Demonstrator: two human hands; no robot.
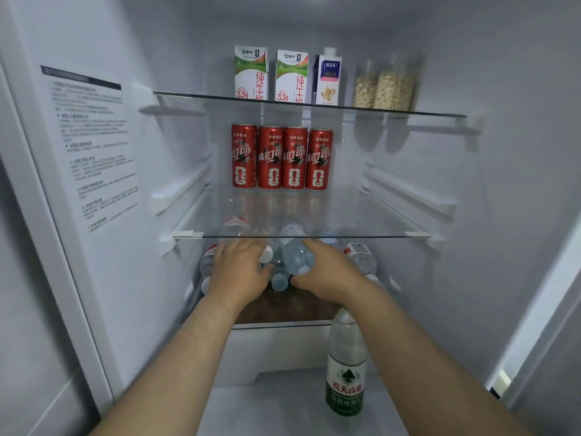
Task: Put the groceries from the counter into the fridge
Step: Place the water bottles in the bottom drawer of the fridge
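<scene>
Bottle [296, 255], pale blue, lies on the other bottles [361, 262] under the lower glass shelf [377, 236] in the fridge [509, 152], gripped by the right hand [328, 275], while the left hand [239, 273] rests on those beside it, fingers straight, holding nothing.

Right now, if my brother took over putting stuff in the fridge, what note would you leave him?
Left hand: flat on the lying water bottles on the lower shelf, holding nothing.
Right hand: grips a bluish bottle lying on that pile.
Done: milk cartons and oat jars on the top shelf; four red cans on the middle shelf.
A green-labelled bottle stands upright at the fridge's bottom.
Left: settle the gripped bottle and let go. The counter is out of view, so check it for more groceries.
</scene>
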